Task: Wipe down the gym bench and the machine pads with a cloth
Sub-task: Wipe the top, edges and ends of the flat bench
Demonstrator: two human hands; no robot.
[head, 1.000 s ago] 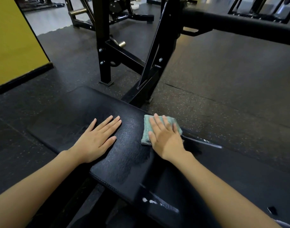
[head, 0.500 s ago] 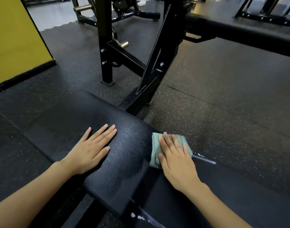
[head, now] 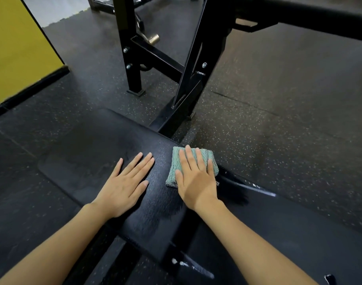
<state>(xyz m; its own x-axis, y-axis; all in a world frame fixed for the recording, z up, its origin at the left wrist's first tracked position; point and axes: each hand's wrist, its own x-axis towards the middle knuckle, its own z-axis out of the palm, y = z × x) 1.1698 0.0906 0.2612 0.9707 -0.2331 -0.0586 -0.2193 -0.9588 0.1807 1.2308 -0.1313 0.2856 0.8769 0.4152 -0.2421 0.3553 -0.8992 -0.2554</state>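
Since half a second ago the right hand (head: 196,182) has slid the cloth (head: 177,161) back leftward along the far edge. That closes the space to the left hand (head: 126,184), which has kept its place on the pad.

The cloth now lies at the far right corner of the left bench pad (head: 89,153), just beside the gap that parts it from the long right pad (head: 289,233). The right hand lies on it palm down, fingers straight and slightly spread. It presses rather than grips, with nothing curled round the fabric, and the cloth's far and left edges show past the hand. The left hand is likewise flat and splayed and holds nothing. It braces on the pad just left of the cloth, apart from it.

The bench's long axis runs from far left to near right. A sheen near the right wrist suggests wiped ground. The long pad to the right looks untouched, and the right hand is the nearer to it, so the next stroke probably goes rightward along that axis.

Counted: one cloth, two hands, two bench pads, one black machine frame (head: 196,68) beyond, and one padded bar (head: 319,15) at far right.
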